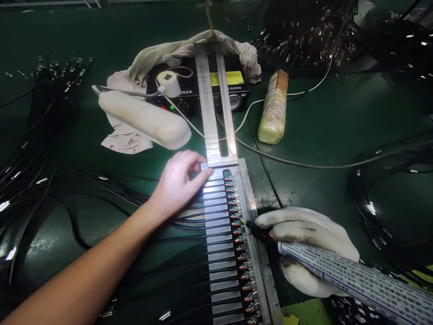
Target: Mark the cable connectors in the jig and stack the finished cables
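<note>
My bare left hand is closed, thumb and fingers pinching the upper left corner of a slotted metal fixture. Black cables lie side by side across its slots. Their small connectors, with orange and green at the ends, line up along the right side. In a white glove, my right hand grips a marker pen with a white barrel covered in print and a black front end. Its yellowish tip meets or nearly meets one connector near the middle of the row; contact is hard to tell.
Beyond the fixture, a slotted metal bar leans over a black control box draped with a cloth. A white lamp stands left, a wrapped block right. Cable bundles lie on both sides of the green table.
</note>
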Demonstrator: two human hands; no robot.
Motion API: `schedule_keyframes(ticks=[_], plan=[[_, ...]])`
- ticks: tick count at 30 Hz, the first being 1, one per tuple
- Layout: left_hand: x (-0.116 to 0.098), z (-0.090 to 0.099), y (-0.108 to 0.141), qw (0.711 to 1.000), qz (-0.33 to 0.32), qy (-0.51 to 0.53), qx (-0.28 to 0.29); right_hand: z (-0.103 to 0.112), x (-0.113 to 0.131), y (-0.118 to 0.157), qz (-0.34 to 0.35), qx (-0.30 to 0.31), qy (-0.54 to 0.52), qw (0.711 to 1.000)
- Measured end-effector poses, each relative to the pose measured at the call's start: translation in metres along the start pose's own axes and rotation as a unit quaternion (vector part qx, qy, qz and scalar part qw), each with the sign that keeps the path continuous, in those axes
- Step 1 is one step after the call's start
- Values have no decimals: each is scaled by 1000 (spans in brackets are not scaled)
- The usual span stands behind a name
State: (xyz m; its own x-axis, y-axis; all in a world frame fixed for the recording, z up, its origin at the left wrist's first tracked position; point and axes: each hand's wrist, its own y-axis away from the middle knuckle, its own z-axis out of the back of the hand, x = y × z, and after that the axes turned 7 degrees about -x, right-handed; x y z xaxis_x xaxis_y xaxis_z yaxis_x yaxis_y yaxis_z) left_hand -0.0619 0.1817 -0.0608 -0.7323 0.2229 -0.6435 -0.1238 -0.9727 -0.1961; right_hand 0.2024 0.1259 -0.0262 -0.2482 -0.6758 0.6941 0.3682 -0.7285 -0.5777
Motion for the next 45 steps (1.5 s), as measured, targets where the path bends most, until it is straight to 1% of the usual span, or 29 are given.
schedule_keyframes(ticks=[6, 17, 22, 30, 39, 45], plan=[[0, 0, 0, 1000, 0, 1, 0, 0, 0, 0, -1, 9, -4, 1000], [-1, 1, 0, 1000, -3, 0, 2, -1, 0, -1, -2, 1, -3, 1000], [-1, 0, -1, 1000, -1, 0, 3, -1, -2, 0, -14, 6, 3, 1000], [-1, 0, 0, 1000, -3, 2, 1, -4, -3, 2, -16, -12, -14, 1000], [-2, 1, 0, 1000, 5, -3, 3, -6, -2, 4, -27, -23, -8, 999], [-2, 0, -1, 1000, -1, 0, 0, -4, -2, 3, -2, -13, 6, 1000]])
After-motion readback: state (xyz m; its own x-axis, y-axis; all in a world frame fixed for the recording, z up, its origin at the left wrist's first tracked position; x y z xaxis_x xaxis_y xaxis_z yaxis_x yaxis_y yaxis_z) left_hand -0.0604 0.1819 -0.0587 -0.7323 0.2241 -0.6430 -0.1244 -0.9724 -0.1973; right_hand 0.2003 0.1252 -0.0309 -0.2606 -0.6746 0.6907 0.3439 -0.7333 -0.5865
